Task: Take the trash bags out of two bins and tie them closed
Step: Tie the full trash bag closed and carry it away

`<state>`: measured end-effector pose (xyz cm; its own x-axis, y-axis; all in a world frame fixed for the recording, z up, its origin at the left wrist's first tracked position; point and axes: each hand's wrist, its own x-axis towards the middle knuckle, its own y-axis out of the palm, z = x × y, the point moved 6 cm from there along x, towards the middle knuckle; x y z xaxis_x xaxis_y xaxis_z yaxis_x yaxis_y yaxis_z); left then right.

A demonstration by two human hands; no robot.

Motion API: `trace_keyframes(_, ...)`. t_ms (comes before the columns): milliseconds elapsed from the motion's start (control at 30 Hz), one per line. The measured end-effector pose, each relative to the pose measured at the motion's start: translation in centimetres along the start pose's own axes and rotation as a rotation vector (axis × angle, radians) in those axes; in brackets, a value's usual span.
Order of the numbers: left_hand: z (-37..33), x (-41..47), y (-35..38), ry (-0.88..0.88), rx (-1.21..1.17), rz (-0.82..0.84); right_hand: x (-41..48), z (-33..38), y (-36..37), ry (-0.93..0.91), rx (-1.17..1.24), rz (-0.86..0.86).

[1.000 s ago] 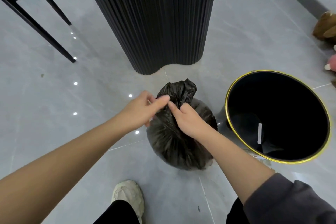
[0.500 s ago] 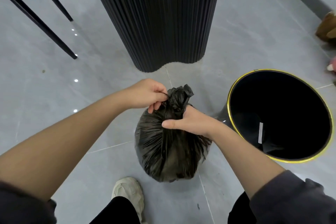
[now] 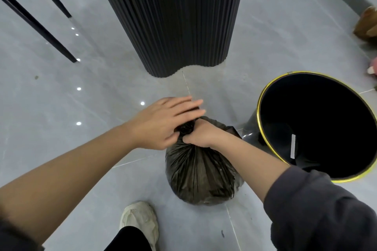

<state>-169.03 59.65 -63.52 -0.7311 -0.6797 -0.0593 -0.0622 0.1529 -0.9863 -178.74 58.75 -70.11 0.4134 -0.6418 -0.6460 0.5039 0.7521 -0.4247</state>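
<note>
Grey tiled floor [image 3: 61, 112] carries the black trash bag [image 3: 202, 175]. Right grip [image 3: 201, 135] is clenched round the bag's gathered neck, with the bag body directly below it. Left grip [image 3: 163, 122] is released, fingers straight (blurred), laid over the bag's top just left of the right grip. Gold-rimmed bin [image 3: 258, 112] stands near, to the right grip's right.
</note>
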Motion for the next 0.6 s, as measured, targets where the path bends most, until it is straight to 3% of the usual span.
trace_keyframes(133, 0.5, 0.7, 3.3, 0.022, 0.118, 0.129, 1.2, -0.1, 0.0, 0.036, -0.169, 0.025)
trace_keyframes(367, 2.6, 2.1, 4.5, -0.275, -0.087, 0.193, 2.8, -0.7, 0.4, 0.042, -0.131, -0.070)
trace_keyframes(500, 4.7, 1.1, 4.6, -0.655, -0.642, 0.333, 2.3, -0.4, -0.8, -0.140, -0.292, -0.304)
trace_keyframes(600, 4.9, 0.5, 4.4, -0.907, -1.040, 0.269, 1.7, 0.5, -1.4, -0.302, -0.489, -0.503)
